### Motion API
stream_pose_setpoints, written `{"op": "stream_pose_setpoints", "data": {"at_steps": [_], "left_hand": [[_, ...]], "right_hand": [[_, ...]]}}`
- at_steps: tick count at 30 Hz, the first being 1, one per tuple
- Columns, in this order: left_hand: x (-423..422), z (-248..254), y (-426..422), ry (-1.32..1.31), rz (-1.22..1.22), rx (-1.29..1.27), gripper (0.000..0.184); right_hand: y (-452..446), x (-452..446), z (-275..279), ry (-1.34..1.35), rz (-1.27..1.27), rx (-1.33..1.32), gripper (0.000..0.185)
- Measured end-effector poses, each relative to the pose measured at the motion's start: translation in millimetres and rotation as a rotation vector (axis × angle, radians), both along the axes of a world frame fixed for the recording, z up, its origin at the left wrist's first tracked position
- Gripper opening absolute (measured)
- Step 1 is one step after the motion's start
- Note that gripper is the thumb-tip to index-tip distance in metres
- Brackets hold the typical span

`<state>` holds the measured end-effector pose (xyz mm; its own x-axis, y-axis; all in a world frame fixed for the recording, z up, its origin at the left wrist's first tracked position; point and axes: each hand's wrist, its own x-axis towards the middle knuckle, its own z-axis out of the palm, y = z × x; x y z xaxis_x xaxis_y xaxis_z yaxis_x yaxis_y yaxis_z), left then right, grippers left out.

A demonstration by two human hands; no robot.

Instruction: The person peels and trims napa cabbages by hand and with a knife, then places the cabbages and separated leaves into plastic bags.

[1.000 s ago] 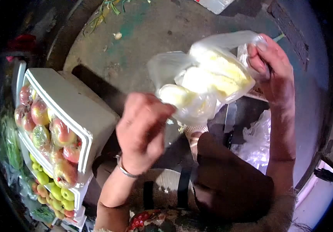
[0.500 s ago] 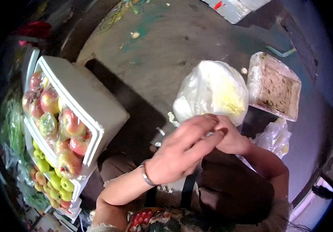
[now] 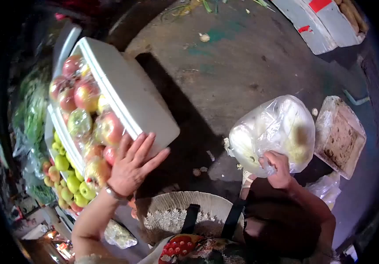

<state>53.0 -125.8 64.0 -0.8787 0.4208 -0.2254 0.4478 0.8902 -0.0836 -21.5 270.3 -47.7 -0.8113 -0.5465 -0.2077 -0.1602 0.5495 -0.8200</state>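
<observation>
My right hand (image 3: 278,170) is closed around the gathered neck of a clear plastic bag (image 3: 272,127). White and yellowish produce, whose kind I cannot make out, fills the bag. On the left, my left hand (image 3: 132,166), with a silver bracelet at the wrist, lies with fingers spread on the near corner of a white foam box (image 3: 150,99). Large red-yellow apples (image 3: 110,128) in clear wrap are heaped in this box, beside the fingers.
Green fruit (image 3: 73,182) sits in another compartment left of the apples, with bagged leafy greens (image 3: 33,119) beyond. A dirty foam tray (image 3: 341,136) lies right of the bag, near a crumpled plastic bag (image 3: 326,189). A white box (image 3: 315,22) stands at the far right.
My hands were together above the bag and have parted. The left has moved onto the foam box's corner; the right now grips the bag's neck. The view has shifted left.
</observation>
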Motion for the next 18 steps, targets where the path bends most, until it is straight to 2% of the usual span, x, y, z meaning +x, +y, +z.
{"op": "stream_pose_setpoints", "data": {"at_steps": [1,3,5,7,18], "left_hand": [[-1,-1,-8,0.004,-0.069,-0.004,0.059],[0,-10,-5,-0.043,-0.037,0.073,0.057],[0,-14,-9,0.040,-0.051,0.072,0.054],[5,-18,-14,0.021,-0.051,0.070,0.049],[2,-19,-25,-0.006,-0.147,0.078,0.045]], "right_hand": [[1,-1,-3,-0.024,-0.014,0.018,0.019],[5,-6,-7,0.089,0.140,-0.016,0.016],[3,-6,-10,-0.041,0.119,0.032,0.017],[-7,-9,-5,0.081,0.065,-0.041,0.027],[15,-13,-15,-0.016,0.144,0.065,0.022]]}}
